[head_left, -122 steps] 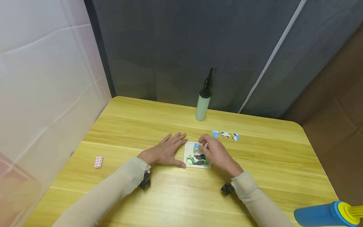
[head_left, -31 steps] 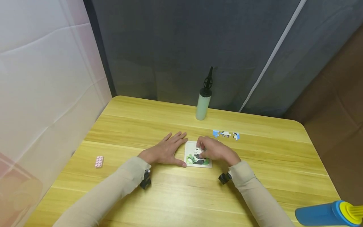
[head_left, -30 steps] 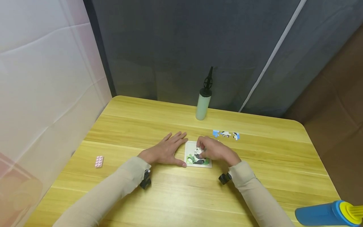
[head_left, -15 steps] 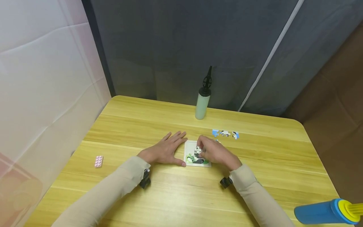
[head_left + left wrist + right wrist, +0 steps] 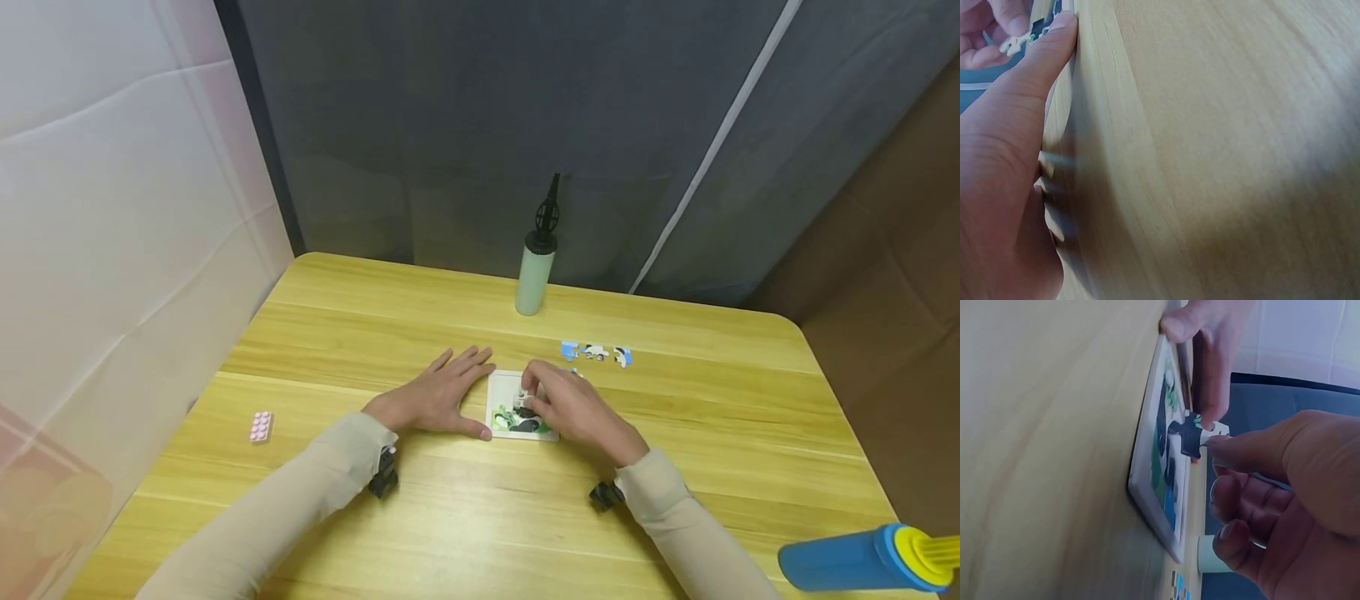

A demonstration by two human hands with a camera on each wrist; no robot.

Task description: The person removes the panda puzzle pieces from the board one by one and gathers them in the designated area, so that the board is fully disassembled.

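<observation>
Wrist (image 5: 628, 442) edging right and nearer, the right hand's grip (image 5: 573, 406) is pinching a puzzle piece (image 5: 1191, 437), likely light, stiff and best held edgewise, above the tray (image 5: 503, 392) beside the spread left hand (image 5: 440, 401).

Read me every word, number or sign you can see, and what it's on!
None: I can't read any words, labels, brands, numbers or signs here.
The puzzle board and held puzzle piece show only picture parts.
The pink brick, green pump and blue cylinder show nothing readable; tiny print wouldn't show.
</observation>
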